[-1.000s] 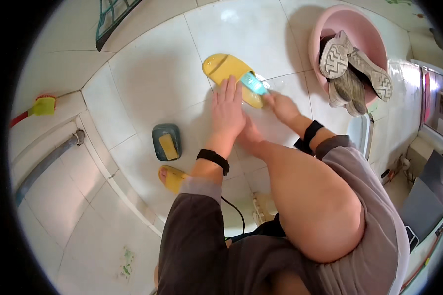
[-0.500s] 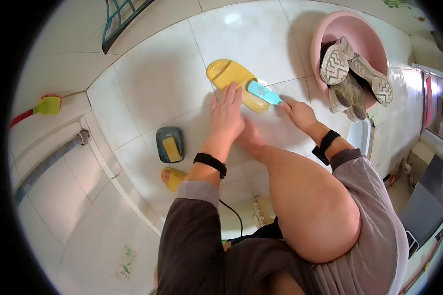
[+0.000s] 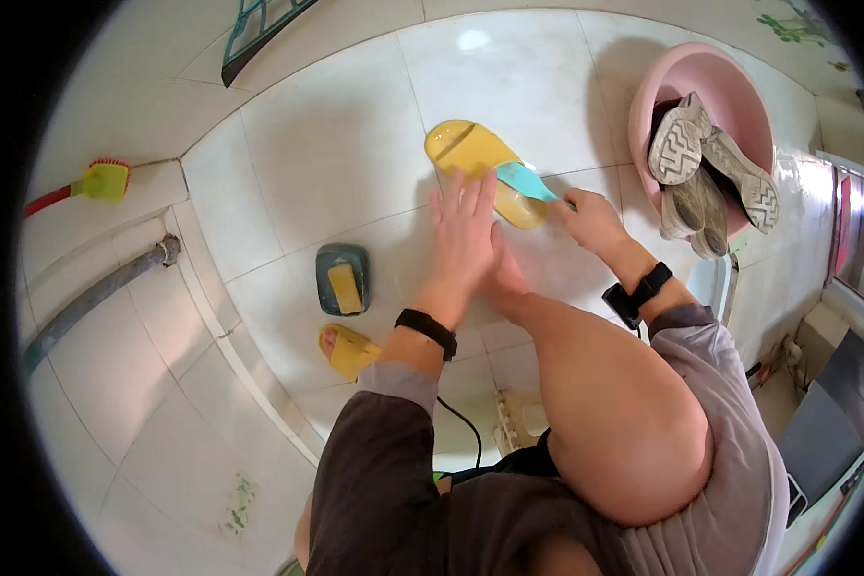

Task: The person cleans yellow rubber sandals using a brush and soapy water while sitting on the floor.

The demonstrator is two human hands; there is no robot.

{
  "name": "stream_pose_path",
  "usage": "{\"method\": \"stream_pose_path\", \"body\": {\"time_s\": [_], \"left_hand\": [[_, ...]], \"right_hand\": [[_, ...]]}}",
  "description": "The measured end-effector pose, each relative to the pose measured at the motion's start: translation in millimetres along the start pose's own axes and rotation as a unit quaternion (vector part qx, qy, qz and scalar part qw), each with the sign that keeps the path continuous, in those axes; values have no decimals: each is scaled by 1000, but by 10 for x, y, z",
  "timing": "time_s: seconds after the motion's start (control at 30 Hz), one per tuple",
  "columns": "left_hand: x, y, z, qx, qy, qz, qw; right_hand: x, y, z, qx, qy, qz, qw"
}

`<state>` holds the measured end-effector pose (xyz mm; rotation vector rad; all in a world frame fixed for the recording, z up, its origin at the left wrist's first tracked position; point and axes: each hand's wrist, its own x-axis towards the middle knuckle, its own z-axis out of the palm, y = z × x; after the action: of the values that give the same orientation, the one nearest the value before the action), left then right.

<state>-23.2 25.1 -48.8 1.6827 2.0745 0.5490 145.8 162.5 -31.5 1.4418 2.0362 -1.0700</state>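
A yellow slide slipper (image 3: 459, 144) lies on the white tiled floor in front of me, its surface wet and shiny. My right hand (image 3: 593, 223) is closed round the handle of a turquoise brush (image 3: 530, 182). The brush head reaches into the slipper's strap opening, so its front part is hidden. With fingers stretched out, my left hand (image 3: 463, 235) rests against the near side of the slipper's strap. My bare foot (image 3: 505, 274) is just below that hand. The matching yellow slipper (image 3: 355, 355) is on my other foot, at lower left.
A dark dish (image 3: 327, 261) with a yellow soap bar (image 3: 346, 288) sits to the left. At far right, a pink basin (image 3: 648, 91) holds several dirty shoes (image 3: 680, 149). A green brush (image 3: 106, 180) with red bristles and a grey pipe (image 3: 96, 300) are by the left wall.
The whole view has shifted, so things appear farther right and slightly lower. The brush has slid a little leftward, deeper into the slipper's strap. My left hand stays against the slipper.
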Motion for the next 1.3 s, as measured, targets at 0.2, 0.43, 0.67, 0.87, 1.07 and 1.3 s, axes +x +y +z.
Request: {"method": "stream_pose_path", "body": {"time_s": [0.2, 0.43, 0.67, 0.87, 1.07, 1.3], "left_hand": [[214, -415, 98, -20, 55, -134, 989], [88, -288, 242, -55, -94, -94, 990], [-22, -310, 345, 23, -81, -95, 992], [-23, -387, 326, 11, -41, -108, 993], [-12, -534, 208, 5, -83, -77, 994], [-48, -578, 135, 23, -111, -96, 989]], "right_hand": [[3, 35, 338, 252, -172, -62, 950], [71, 459, 467, 105, 68, -45, 991], [261, 287, 82, -19, 30, -112, 993], [450, -130, -15, -58, 54, -112, 990], [292, -167, -320, -141, 37, -46, 988], [279, -367, -226, -145, 31, -87, 985]]}}
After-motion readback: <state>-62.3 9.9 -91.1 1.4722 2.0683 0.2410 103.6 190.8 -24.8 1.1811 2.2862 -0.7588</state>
